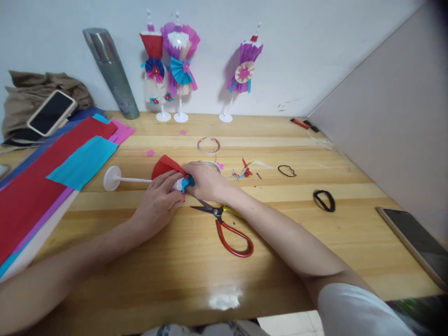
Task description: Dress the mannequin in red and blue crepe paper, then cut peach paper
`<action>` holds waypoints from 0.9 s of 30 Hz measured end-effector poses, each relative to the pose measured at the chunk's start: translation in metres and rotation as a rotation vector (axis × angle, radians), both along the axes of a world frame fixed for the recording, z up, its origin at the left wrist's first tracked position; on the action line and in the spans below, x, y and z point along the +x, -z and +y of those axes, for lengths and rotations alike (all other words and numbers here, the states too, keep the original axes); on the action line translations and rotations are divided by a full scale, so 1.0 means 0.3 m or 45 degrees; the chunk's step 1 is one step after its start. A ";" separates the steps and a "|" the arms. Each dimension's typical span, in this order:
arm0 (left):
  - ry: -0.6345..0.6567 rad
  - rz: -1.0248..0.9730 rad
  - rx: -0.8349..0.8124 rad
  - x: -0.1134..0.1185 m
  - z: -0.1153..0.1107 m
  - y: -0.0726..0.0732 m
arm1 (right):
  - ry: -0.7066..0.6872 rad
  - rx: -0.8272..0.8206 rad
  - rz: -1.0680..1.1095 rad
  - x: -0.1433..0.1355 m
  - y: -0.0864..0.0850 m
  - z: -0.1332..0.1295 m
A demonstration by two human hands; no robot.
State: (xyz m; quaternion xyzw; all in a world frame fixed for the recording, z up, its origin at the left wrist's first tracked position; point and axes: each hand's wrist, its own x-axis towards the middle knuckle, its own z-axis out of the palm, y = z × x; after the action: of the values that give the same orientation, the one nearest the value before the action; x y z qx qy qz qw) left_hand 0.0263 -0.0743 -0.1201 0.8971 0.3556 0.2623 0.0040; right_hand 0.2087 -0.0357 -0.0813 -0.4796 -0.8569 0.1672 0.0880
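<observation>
Fingers (166, 179) of the left hand (157, 200): grasping one white mannequin (177, 185), laid on its side on the counter (168, 284), round base (112, 178) to the left. Right hand (203, 179): fingers closed on blue paper (185, 183) at the mannequin's upper end. Red paper (164, 166), one piece, touching the left fingers. Scissors (217, 213), one pair, blades parted, one handle partly under the right arm. Dressed mannequins (181, 70), three, upright by the wall (315, 46).

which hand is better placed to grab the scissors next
Probably the right hand: the scissors lie with the yellow handle partly hidden behind its forearm. The left hand is farther from the handles, though both hands are at the mannequin.
</observation>
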 end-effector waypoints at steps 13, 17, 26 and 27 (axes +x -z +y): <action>-0.006 -0.022 -0.001 -0.001 0.003 0.004 | -0.051 -0.028 -0.003 0.014 -0.016 -0.001; -0.027 -0.028 -0.026 -0.002 0.005 0.005 | -0.063 -0.031 -0.023 0.010 -0.016 -0.006; -0.014 -0.030 -0.027 0.000 0.002 0.005 | -0.014 -0.029 -0.081 -0.003 -0.015 -0.009; -0.012 -0.025 -0.027 -0.001 0.002 0.006 | -0.011 -0.032 -0.086 -0.004 -0.016 -0.010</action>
State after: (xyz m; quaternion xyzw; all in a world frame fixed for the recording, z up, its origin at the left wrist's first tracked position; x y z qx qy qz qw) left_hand 0.0261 -0.0739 -0.1217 0.8926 0.3626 0.2673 0.0156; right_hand 0.2077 -0.0387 -0.0765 -0.4822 -0.8594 0.1620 0.0523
